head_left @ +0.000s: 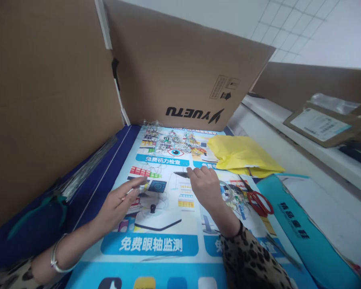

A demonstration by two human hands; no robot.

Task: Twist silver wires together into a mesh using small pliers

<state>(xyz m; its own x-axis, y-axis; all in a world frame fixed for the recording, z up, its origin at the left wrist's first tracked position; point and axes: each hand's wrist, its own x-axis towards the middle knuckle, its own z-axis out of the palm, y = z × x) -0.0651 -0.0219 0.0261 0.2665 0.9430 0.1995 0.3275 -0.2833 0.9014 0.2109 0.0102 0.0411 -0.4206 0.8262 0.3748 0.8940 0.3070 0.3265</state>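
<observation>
My right hand (206, 186) is closed around a small tool that looks like pliers (182, 174). Its dark pointed tip sticks out to the left, and my fist hides the handles. My left hand (120, 200) is a short way to the left, thumb near the long fingers as in a pinch. Anything between those fingertips is too small to make out. Fine wire (156, 167) lies in faint loops on the printed poster (168, 257) beyond and between my hands. A clear ring-shaped coil (227, 190) sits just right of my right hand.
Cardboard panels (180, 72) wall the back and left. Tangled wire pieces (174, 138) lie at the far end. On the right are a yellow bag (240, 152), red-handled scissors (260, 202), a teal box (309, 228) and tweezers (284, 251). Teal-handled cutters (58, 202) and a wire bundle (87, 170) lie left.
</observation>
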